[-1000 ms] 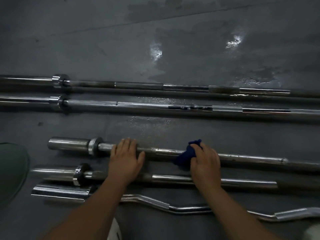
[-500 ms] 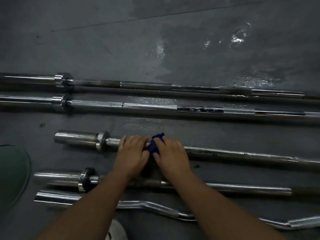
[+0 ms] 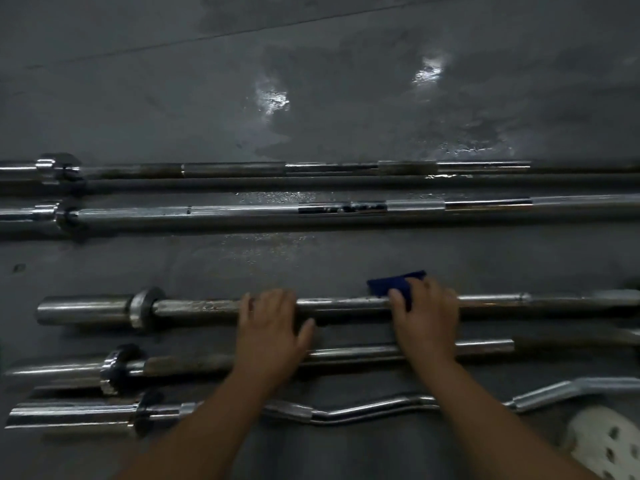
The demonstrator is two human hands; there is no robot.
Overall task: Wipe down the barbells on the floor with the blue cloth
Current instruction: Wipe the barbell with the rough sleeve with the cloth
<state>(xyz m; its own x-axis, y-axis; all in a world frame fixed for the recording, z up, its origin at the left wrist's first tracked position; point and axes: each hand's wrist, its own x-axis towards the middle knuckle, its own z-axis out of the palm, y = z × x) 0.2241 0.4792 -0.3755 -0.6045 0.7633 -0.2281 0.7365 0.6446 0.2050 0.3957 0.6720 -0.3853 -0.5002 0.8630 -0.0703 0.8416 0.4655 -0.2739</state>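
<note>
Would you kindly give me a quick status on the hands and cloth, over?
Left hand rests on middle bar. Right hand grips cloth against same bar. Nothing blocking that bar.

Place: a gym or weight room is indicated, viewed at floor level.
Bars: five lifting bars are laid side by side, namely the far barbell (image 3: 235, 169), the second barbell (image 3: 242, 213), the third bar (image 3: 194, 306), the fourth bar (image 3: 363, 351) and a cambered curl bar (image 3: 346, 412).
Fittings: a thick loading sleeve (image 3: 83, 308) and a collar (image 3: 143, 308) are seen at the third bar's left end; like fittings are seen on the other bars.
Finish: chrome is worn and dulled along several shafts.
Floor: the floor (image 3: 138, 109) is dark grey and smooth, and is crossed by a thin seam (image 3: 242, 31).
Wetness: shiny wet patches (image 3: 273, 98) are lit by glare from above.
Light: the space is dimly lit.
</note>
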